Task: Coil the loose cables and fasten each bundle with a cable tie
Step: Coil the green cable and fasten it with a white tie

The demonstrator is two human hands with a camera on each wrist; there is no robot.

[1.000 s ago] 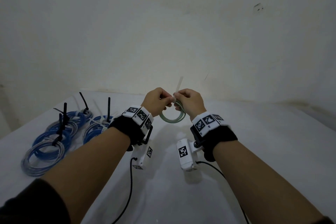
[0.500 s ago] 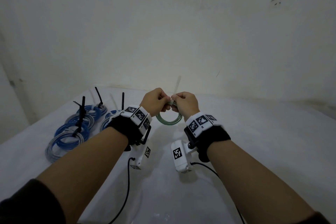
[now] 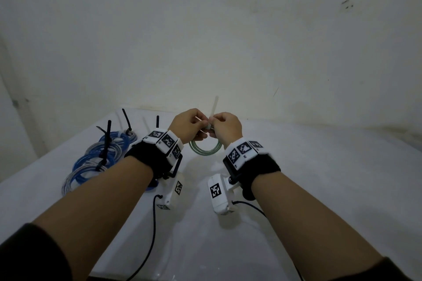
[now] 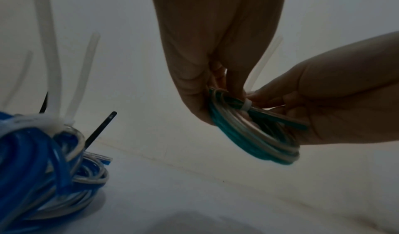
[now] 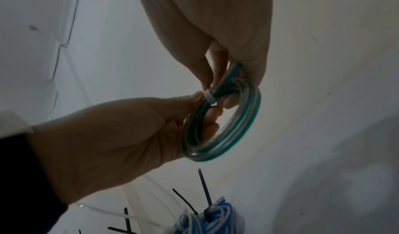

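The grip of the left hand (image 3: 187,124) is curled tight round the top of the green cable coil (image 3: 205,149), fingers through the loop; the right hand (image 3: 226,126) pinches the same coil beside the white cable tie (image 4: 246,105), which wraps the strands snugly; the tie's tail (image 3: 214,107) stands upright between the two hands; the coil hangs in the air above the white bench (image 3: 319,178), near the far wall; to the left, blue cable coils (image 3: 91,162) lie bundled on the bench, black ties (image 3: 105,143) and white ties sticking up from them.
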